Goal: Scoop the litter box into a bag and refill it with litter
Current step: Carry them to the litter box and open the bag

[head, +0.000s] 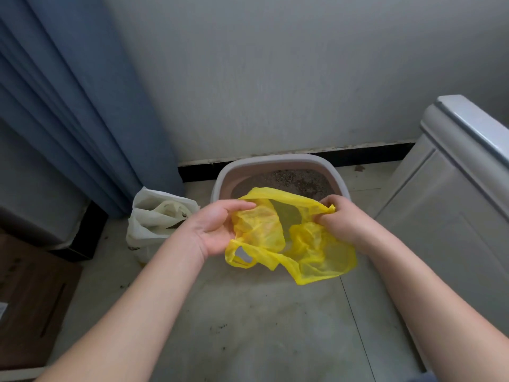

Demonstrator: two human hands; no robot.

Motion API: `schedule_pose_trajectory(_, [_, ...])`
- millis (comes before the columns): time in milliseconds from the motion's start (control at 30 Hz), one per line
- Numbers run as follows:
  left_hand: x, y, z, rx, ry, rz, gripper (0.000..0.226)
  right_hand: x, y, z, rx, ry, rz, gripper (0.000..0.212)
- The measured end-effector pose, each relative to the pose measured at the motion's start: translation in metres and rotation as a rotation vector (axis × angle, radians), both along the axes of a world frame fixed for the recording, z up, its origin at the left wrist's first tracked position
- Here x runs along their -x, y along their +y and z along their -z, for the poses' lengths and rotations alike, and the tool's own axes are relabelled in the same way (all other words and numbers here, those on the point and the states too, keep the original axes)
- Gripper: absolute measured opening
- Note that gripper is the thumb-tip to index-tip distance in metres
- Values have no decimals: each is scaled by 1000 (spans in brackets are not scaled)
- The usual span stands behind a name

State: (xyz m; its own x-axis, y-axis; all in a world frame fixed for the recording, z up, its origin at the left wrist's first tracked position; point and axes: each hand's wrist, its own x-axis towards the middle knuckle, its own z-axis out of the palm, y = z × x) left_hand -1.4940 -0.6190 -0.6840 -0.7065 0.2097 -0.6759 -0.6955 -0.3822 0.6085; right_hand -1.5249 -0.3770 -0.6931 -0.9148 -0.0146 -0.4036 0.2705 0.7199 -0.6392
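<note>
A grey wall with black skirting, blue curtain left, pale cabinet right, speckled tiled floor.

I can read no text anywhere in front of me. The white sack by the curtain shows a dark mark low on its side, too blurred to make out, and the brown cardboard box at my left carries a pale sticker at its edge that I cannot read either.

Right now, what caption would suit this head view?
Both hands, left and right, spread a yellow plastic bag open above the litter box.
</note>
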Motion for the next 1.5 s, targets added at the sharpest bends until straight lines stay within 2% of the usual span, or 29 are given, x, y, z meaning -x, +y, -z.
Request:
schedule_pose_trajectory(100, [-1, 3, 0, -37, 54, -9, 21, 0, -2, -3, 41, 44, 29, 13])
schedule_pose_trajectory(267, [2, 2, 1, -121, 127, -70, 24, 2, -2, -7, 171, 97, 89, 16])
schedule_pose_trajectory(367, [6, -4, 3, -112, 80, -126, 26, 3, 2, -10, 203, 50, 56, 13])
schedule_pose_trajectory(500, [8, -12, 7, -10, -25, -201, 28, 0, 10, -17, 151, -114, -119, 24])
schedule_pose_trajectory(567, [9, -11, 7, 67, -3, -200, 22, -2, 9, -15, 72, -76, -175, 25])
schedule_pose_trajectory(633, [8, -7, 4, 161, 31, -163, 18, -2, 7, -9, 82, 5, -102, 25])
schedule_pose_trajectory(700, [6, -1, 0, 212, 60, -138, 26, 0, 7, -4, 172, 25, 21, 23])
schedule_pose_trajectory(733, [5, 2, -1, 256, 97, -154, 28, 3, 8, -1, 203, 32, 65, 23])
schedule_pose_trajectory(800, [5, 7, -3, 412, 266, -218, 19, 7, 10, 1, 229, 30, 120, 20])
schedule_pose_trajectory(933, [5, 14, -4, 663, 630, -117, 38, 7, 10, 0, 339, 87, 136, 31])
schedule_pose_trajectory(1033, [8, 14, -2, 807, 725, -12, 38, 0, 6, -3, 229, 282, -23, 44])
schedule_pose_trajectory(1133, [7, 16, 11, 1067, 770, 133, 47, -2, 4, 1, 274, 453, -203, 39])
schedule_pose_trajectory(1200, [6, 17, 18, 1179, 743, 217, 43, -4, 0, 1, 252, 509, -291, 35])
schedule_pose_trajectory(1300, [5, 15, 21, 1282, 708, 330, 33, -4, -6, 6, 147, 464, -372, 46])
schedule_pose_trajectory(1367, [4, 12, 22, 1385, 733, 373, 36, -2, -6, 14, -21, 386, -398, 49])
schedule_pose_trajectory(1500, [-3, 6, 24, 1583, 789, 481, 36, -6, -5, 24, -371, 262, -356, 28])
